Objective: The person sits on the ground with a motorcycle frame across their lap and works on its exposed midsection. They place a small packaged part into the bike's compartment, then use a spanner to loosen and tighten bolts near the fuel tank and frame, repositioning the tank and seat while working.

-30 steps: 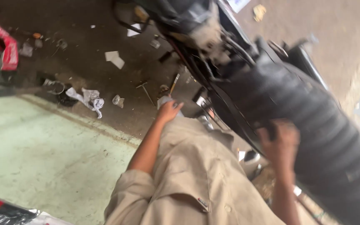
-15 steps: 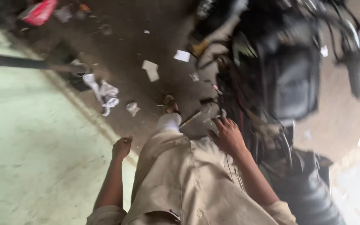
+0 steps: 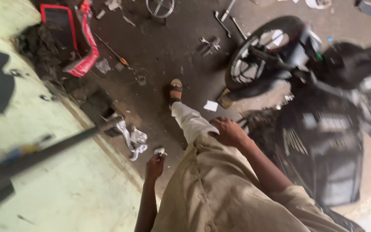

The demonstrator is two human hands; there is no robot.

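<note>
The dark, stained floor [image 3: 159, 56] carries scattered metal tools [image 3: 224, 19], a red tray [image 3: 71, 36], crumpled white rags [image 3: 135, 139], paper scraps [image 3: 211, 105], a wheel rim [image 3: 160, 7] and a black motorcycle [image 3: 318, 129] standing on it.

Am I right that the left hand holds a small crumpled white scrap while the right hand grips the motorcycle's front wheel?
Not quite: in the head view the right hand rests on the person's own thigh, apart from the front wheel. The left hand does hold the white scrap.
</note>
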